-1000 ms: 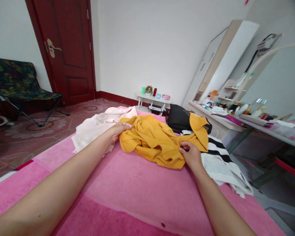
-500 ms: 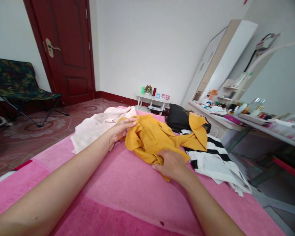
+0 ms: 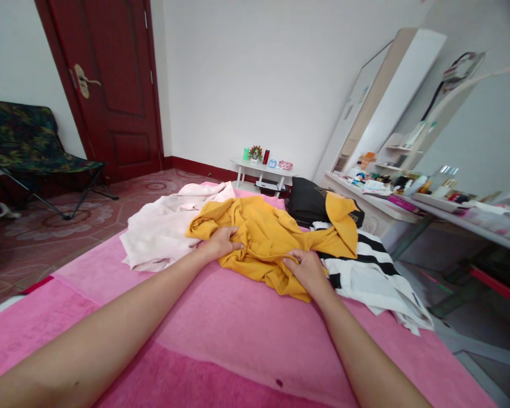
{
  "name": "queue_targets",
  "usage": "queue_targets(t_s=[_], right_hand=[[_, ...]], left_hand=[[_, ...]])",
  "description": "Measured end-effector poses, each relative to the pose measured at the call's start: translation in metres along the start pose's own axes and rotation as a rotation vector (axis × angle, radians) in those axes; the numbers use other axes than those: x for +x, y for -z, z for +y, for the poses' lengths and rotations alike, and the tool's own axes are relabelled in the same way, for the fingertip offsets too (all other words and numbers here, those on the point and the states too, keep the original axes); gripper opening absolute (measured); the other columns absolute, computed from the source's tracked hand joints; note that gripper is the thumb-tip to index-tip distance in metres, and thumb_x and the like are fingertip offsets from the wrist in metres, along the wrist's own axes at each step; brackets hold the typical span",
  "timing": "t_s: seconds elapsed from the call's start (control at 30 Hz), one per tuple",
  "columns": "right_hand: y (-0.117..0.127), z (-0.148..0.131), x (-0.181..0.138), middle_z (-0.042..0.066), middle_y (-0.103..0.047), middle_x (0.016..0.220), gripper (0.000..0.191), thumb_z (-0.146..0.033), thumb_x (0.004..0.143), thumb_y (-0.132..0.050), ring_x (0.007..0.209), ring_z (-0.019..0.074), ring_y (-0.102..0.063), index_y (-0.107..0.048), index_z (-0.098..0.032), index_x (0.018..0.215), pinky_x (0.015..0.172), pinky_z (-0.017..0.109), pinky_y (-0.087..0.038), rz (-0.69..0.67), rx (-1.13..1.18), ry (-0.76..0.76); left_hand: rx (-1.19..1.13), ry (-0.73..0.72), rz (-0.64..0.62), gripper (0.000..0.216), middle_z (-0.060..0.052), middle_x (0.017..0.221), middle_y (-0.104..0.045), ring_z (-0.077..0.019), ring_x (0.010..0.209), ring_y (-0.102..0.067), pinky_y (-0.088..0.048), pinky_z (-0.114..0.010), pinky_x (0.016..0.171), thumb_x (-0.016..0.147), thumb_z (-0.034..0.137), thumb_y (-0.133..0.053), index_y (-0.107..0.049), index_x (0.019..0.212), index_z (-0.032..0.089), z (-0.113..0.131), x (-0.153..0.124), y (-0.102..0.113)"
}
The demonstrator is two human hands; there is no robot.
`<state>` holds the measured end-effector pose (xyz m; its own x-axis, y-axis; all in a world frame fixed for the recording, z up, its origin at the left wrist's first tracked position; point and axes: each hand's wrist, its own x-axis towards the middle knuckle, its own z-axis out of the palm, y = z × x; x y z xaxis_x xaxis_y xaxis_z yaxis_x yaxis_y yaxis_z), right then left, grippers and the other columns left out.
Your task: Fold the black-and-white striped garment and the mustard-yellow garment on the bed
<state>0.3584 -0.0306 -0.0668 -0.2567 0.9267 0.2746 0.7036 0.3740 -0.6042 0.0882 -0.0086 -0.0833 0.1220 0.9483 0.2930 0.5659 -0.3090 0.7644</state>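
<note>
A crumpled mustard-yellow garment (image 3: pixel 263 226), its exact kind unclear, lies across the pink bed cover (image 3: pixel 246 334). My left hand (image 3: pixel 221 243) is at its near left part, fingers closed on a fold. At the near right edge my right hand (image 3: pixel 305 269) pinches the cloth between thumb and fingers. A sleeve-like end of the yellow garment stretches right, over black clothing (image 3: pixel 308 201) and a black-and-white striped garment (image 3: pixel 374 277). Left of it, touching, a pale pink garment (image 3: pixel 153 232) lies loosely spread.
A low white table (image 3: pixel 259 169) with small items stands by the far wall. To the right is a dressing table (image 3: pixel 378 201) crowded with bottles. A folding chair (image 3: pixel 34 141) and a dark red door (image 3: pixel 114 85) are on the left.
My left hand has moved nearer and right, from the garment's left edge onto a fold. My right hand has shifted slightly right and now pinches the cloth. The garment's left part spreads further left.
</note>
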Motion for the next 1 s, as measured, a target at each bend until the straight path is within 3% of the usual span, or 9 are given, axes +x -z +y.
queue_targets(t_s=[0.1, 0.2, 0.57, 1.0], right_hand=[[-0.008, -0.007, -0.008, 0.000, -0.069, 0.076, 0.019, -0.033, 0.081, -0.052, 0.074, 0.0168, -0.061, -0.067, -0.022, 0.076, 0.061, 0.025, -0.033, 0.137, -0.245, 0.059], [-0.012, -0.011, -0.013, 0.000, -0.068, 0.074, 0.022, -0.036, 0.084, -0.050, 0.074, 0.0164, -0.061, -0.066, -0.023, 0.076, 0.060, 0.025, -0.030, 0.152, -0.355, 0.089], [-0.010, -0.011, -0.014, 0.000, -0.069, 0.079, 0.022, -0.036, 0.086, -0.049, 0.077, 0.0159, -0.061, -0.066, -0.023, 0.080, 0.063, 0.024, -0.032, 0.122, -0.320, 0.101], [-0.009, -0.011, -0.015, 0.000, -0.069, 0.080, 0.023, -0.036, 0.086, -0.049, 0.077, 0.0162, -0.061, -0.067, -0.023, 0.081, 0.063, 0.024, -0.032, 0.121, -0.321, 0.099]], left_hand=[[0.076, 0.011, 0.056, 0.017, 0.001, 0.072, -0.061, -0.0164, 0.068, -0.054, -0.043, -0.027, 0.063, 0.068, 0.029, -0.066, -0.062, 0.078, 0.015, -0.002, -0.002, -0.008], [0.142, 0.004, 0.100, 0.017, 0.001, 0.070, -0.058, -0.0159, 0.066, -0.052, -0.038, -0.026, 0.061, 0.072, 0.031, -0.062, -0.061, 0.078, 0.015, -0.002, -0.005, -0.010], [0.212, -0.026, 0.127, 0.019, 0.002, 0.065, -0.053, -0.0152, 0.061, -0.049, -0.032, -0.026, 0.057, 0.076, 0.036, -0.059, -0.054, 0.071, 0.018, -0.003, -0.007, -0.011], [0.201, -0.017, 0.115, 0.018, 0.002, 0.068, -0.055, -0.0149, 0.064, -0.050, -0.033, -0.025, 0.058, 0.076, 0.034, -0.058, -0.056, 0.074, 0.017, -0.002, -0.007, -0.011]])
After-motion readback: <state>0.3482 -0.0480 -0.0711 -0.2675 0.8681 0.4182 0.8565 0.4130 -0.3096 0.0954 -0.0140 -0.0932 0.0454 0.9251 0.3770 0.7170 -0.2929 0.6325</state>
